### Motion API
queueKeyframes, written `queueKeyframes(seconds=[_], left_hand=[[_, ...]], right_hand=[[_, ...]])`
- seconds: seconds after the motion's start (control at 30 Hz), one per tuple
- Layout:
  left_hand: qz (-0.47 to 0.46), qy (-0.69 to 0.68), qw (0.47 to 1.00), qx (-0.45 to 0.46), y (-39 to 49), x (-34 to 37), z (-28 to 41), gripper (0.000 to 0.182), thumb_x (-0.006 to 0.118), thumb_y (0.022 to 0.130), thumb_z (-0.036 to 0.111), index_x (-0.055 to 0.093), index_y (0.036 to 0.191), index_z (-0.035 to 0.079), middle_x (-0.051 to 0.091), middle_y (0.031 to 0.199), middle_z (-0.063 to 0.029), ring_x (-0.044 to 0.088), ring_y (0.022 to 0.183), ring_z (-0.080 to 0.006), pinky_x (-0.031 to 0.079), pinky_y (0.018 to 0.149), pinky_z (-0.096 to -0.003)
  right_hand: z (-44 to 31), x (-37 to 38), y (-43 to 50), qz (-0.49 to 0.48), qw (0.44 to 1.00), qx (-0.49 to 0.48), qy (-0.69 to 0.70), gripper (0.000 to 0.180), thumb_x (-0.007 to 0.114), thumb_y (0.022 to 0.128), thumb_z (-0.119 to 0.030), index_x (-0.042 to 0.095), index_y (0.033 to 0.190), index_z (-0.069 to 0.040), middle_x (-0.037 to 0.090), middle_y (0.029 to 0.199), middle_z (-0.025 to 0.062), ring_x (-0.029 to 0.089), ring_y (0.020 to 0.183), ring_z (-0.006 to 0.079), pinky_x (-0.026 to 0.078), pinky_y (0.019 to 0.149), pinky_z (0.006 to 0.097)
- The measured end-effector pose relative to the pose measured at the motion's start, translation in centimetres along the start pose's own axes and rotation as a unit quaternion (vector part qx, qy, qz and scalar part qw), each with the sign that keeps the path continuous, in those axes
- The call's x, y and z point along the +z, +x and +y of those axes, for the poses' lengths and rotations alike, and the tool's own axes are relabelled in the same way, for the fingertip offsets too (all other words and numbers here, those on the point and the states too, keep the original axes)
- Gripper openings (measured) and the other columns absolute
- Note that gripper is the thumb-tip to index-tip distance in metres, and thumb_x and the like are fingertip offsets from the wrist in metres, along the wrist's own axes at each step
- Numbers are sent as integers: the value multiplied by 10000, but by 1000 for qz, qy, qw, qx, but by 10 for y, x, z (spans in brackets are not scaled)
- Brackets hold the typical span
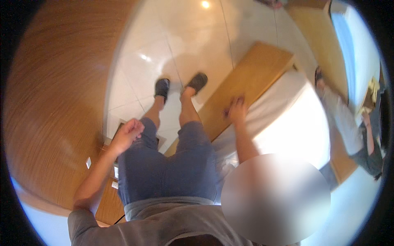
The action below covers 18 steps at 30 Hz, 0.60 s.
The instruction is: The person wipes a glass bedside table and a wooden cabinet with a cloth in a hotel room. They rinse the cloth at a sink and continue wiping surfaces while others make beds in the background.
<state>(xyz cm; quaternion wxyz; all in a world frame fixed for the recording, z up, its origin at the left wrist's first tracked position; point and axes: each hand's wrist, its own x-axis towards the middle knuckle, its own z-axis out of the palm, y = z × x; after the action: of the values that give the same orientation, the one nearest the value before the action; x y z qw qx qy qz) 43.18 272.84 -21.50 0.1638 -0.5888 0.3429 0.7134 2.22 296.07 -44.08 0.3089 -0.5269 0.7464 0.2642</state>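
Observation:
My left hand (131,132) is curled in the air above my left thigh, near the wood-grain wall panel (58,101); no object shows in it. My right hand (237,110) is over a wooden bed-frame ledge (246,80), beside the edge of a white-sheeted mattress (295,123). A small dark thing shows at its fingertips, too blurred to name, and whether the hand grips it I cannot tell. Whether the hand touches the ledge is unclear.
Pale floor tiles (135,73) lie under my dark shoes. Wall switches or sockets (88,162) are at the left. Across the bed, another person (347,123) is near a blue-white window area, with yellowish cloth (373,89) by their hand. A blurred round patch hides the lower right.

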Motion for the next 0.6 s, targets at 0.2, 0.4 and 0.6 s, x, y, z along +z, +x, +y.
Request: queueKeyframes(seconds=[0.2,0.4,0.6], left_hand=[[172,-266,948,18,-245,17,-67,201,588,993,307,586,968,108,555,858,43,528,773,-76,429,677,-233],[360,-298,881,70,-326,64,-144,354,606,954,426,590,999,76,553,857,11,545,772,-110,465,677,-286],[385,-443,802,109,-336,171,-203,384,600,948,486,594,994,105,564,885,15,543,764,-111,473,707,-302]], right_hand=[[58,60,-124,-119,937,-82,318,313,523,924,-184,660,1142,-6,684,1129,212,649,1056,356,494,915,443],[-17,-302,-63,-284,727,-127,612,316,521,995,-254,571,1277,-119,626,997,59,606,853,199,506,686,284],[-107,-492,-56,-403,705,-164,559,515,512,960,-496,538,1356,-168,622,1237,103,590,1119,307,480,941,440]])
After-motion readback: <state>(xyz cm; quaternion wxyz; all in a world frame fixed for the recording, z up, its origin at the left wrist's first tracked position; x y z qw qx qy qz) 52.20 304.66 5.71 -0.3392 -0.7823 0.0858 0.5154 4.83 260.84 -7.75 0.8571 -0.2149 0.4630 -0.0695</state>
